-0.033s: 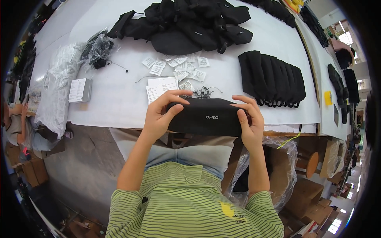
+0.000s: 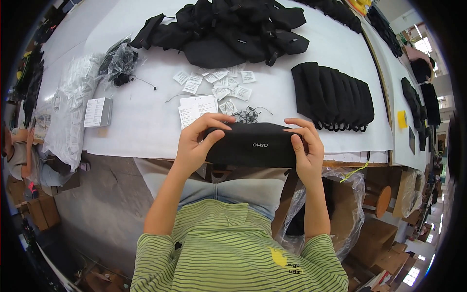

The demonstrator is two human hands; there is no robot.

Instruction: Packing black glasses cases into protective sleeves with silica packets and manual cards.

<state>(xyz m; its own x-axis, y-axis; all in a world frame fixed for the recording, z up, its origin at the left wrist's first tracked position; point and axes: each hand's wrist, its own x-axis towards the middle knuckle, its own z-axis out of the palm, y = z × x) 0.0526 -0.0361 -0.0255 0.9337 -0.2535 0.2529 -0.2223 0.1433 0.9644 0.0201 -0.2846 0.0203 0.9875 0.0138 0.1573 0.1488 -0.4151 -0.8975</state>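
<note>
A black fabric pouch (image 2: 238, 155) with a small pale print on its face spans the space between my hands at the table's front edge. My left hand (image 2: 198, 141) grips its left end, thumb on the near face and fingers over the top. At the other end my right hand (image 2: 307, 143) pinches the corner in much the same way. Just beyond the pouch lie a tangle of thin black tag strings (image 2: 248, 115) and a stack of white printed cards (image 2: 198, 108). Small white labels (image 2: 241, 92) are scattered farther back.
A heap of black pouches (image 2: 209, 51) covers the far middle of the white table (image 2: 160, 126). Several more stand in a neat row (image 2: 333, 97) at right. On the left are a card block (image 2: 98, 112), a bag of labels (image 2: 73, 104) and bagged strings (image 2: 119, 63).
</note>
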